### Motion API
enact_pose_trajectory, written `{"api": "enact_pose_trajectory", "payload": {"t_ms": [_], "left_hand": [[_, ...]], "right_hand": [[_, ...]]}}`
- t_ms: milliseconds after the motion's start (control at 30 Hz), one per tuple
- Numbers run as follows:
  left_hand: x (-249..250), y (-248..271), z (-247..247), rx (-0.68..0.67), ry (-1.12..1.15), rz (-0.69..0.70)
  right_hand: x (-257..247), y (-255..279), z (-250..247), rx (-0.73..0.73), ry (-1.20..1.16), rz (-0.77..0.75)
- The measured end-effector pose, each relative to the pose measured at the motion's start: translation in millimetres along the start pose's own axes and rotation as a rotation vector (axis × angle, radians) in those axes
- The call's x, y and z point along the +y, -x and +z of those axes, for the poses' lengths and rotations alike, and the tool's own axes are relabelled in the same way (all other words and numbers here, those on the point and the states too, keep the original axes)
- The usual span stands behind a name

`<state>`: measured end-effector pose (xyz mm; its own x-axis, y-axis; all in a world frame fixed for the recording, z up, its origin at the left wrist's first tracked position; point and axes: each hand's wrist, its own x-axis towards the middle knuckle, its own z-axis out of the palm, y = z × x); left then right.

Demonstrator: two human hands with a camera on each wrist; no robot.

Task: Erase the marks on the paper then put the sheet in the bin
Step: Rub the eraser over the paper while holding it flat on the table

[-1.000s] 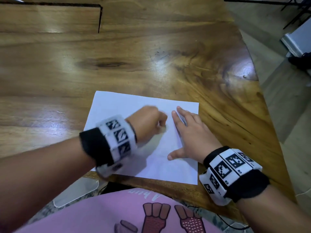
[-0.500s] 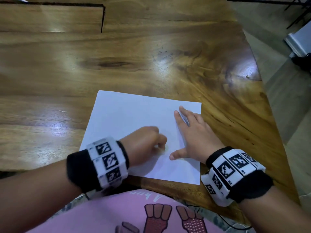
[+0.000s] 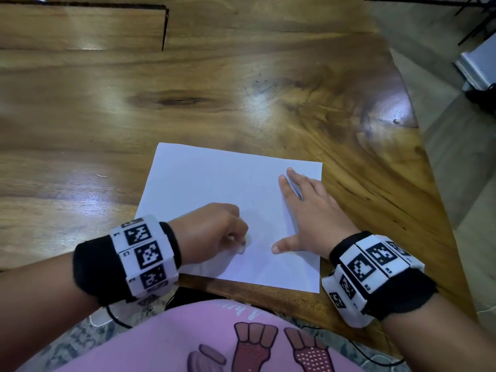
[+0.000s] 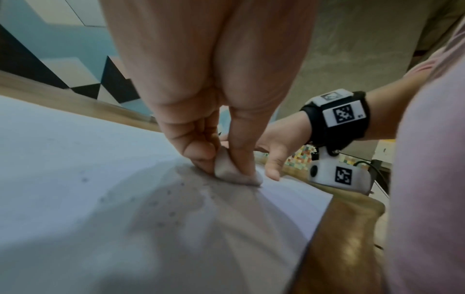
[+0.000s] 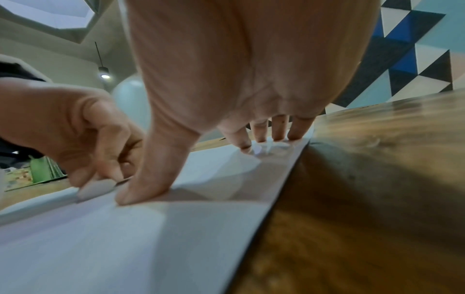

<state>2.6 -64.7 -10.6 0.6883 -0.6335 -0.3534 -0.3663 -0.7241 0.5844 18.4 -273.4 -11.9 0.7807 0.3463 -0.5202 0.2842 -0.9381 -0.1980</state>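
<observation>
Both hands are down on the sheet of paper (image 3: 214,189), which lies flat on the wooden table (image 3: 241,84) close to its near edge, right in front of the person. Her left hand (image 3: 212,232) is curled into a loose fist, thumb and fingers pinching a small whitish eraser (image 4: 235,171) whose lower edge presses against the paper in the near middle of the sheet. From the left wrist camera, tiny dark crumbs (image 4: 161,199) are scattered on the paper just beside the eraser, inside the hand's shadow. Her right hand (image 3: 308,210) lies flat with fingers straight and the thumb spread out to the left, holding down the right side of the sheet; its fingertips (image 5: 276,137) sit near the far right corner, just inside the paper's right edge. The two hands are near each other but not touching, the eraser just left of the right thumb. Each wrist wears a black band (image 3: 88,267) with white blocks printed in black squares. A pink shirt (image 3: 188,339) shows at the near edge. No bin shows in any view.
</observation>
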Motion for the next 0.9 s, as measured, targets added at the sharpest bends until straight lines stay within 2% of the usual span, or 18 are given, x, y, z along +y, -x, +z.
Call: {"api": "enact_pose_trajectory", "payload": {"t_ms": [167, 233, 333, 433, 600, 667, 767, 900], "left_hand": [[8, -39, -17, 0.098, -0.036, -0.058], [7, -36, -12, 0.118, -0.042, -0.042], [-1, -5, 1, 0.05, -0.015, 0.023], [-7, 3, 0, -0.025, -0.02, 0.001], [7, -40, -19, 0.107, -0.03, -0.068], [6, -39, -17, 0.093, -0.046, -0.059], [-5, -9, -5, 0.03, -0.027, 0.016], [-12, 6, -4, -0.055, -0.011, -0.018]], "right_hand": [[0, -1, 1, 0.005, 0.001, 0.004], [-1, 0, 0, 0.002, 0.003, 0.004], [-1, 0, -1, -0.005, -0.006, 0.01], [-2, 1, -1, -0.012, -0.005, 0.012], [-3, 0, 0, -0.008, 0.0, 0.014], [-2, 0, 0, -0.005, -0.002, 0.011], [-1, 0, 0, 0.002, -0.015, 0.008], [-1, 1, -1, -0.005, -0.015, 0.009]]}}
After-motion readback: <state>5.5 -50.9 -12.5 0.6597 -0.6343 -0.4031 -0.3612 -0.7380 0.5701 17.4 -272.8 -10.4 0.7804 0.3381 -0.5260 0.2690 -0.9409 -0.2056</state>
